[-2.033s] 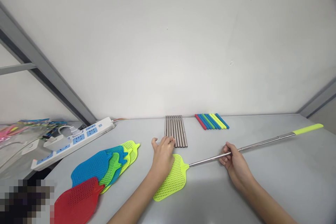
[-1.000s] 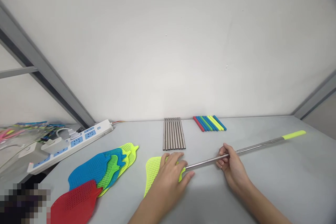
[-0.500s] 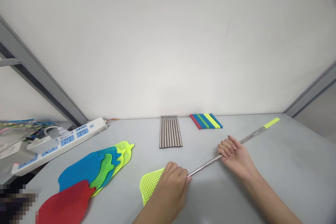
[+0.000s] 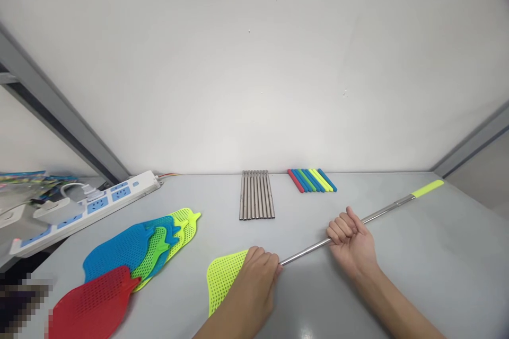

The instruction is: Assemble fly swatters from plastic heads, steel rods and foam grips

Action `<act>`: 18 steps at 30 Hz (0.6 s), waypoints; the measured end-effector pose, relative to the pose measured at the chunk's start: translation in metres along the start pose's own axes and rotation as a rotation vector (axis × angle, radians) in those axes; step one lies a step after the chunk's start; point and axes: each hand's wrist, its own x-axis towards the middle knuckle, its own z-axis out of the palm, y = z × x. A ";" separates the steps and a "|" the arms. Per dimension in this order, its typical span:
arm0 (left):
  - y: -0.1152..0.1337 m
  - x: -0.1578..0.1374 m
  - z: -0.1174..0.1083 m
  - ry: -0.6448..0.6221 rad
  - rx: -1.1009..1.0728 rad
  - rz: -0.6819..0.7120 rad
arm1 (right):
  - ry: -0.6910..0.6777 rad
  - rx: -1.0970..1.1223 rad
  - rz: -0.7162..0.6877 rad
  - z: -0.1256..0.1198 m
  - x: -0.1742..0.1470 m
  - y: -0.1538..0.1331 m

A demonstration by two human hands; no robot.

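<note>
A yellow-green fly swatter with a long metal rod (image 4: 304,252) lies slantwise across my two hands. My left hand (image 4: 258,280) is closed around the neck, covering where the rod meets the perforated swatter head (image 4: 225,275). Farther along, my right hand (image 4: 352,243) has its fingers curled round the middle of the rod, palm turned up. Past it the rod runs on to a yellow-green handle grip (image 4: 428,189) at the far right end.
Loose swatter heads in blue, green, yellow and red (image 4: 93,302) overlap at the left. Several metal rods (image 4: 256,196) lie in a row near the wall, beside coloured grips (image 4: 312,180). A white power strip (image 4: 145,184) with plugs sits at the back left.
The handle grip has moved right, and a longer stretch of rod shows beyond my right hand. Both hands keep their hold, with only slight shifts. The camera view has shifted slightly.
</note>
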 end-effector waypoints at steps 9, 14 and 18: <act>0.006 0.000 0.000 0.014 -0.027 0.025 | -0.006 -0.119 -0.016 0.006 -0.014 0.017; 0.006 0.001 0.000 0.026 0.000 0.023 | -0.007 -0.140 -0.009 0.006 -0.014 0.021; 0.006 0.001 -0.001 0.026 0.008 0.017 | -0.004 -0.106 0.015 0.006 -0.014 0.022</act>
